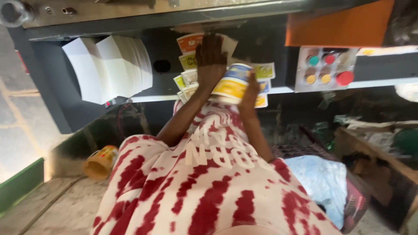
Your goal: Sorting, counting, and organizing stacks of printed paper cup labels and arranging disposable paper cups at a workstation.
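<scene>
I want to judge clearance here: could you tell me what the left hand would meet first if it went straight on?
Probably the dark machine body just beyond the printed sheets under the left hand; depth is unclear.

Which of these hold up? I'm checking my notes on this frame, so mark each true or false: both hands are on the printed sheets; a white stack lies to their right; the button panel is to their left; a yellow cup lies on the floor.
1. Left hand and right hand touch the printed sheets: true.
2. White paper stack lies right: false, left.
3. Button panel lies left: false, right.
4. Yellow cup on the floor: true.
</scene>
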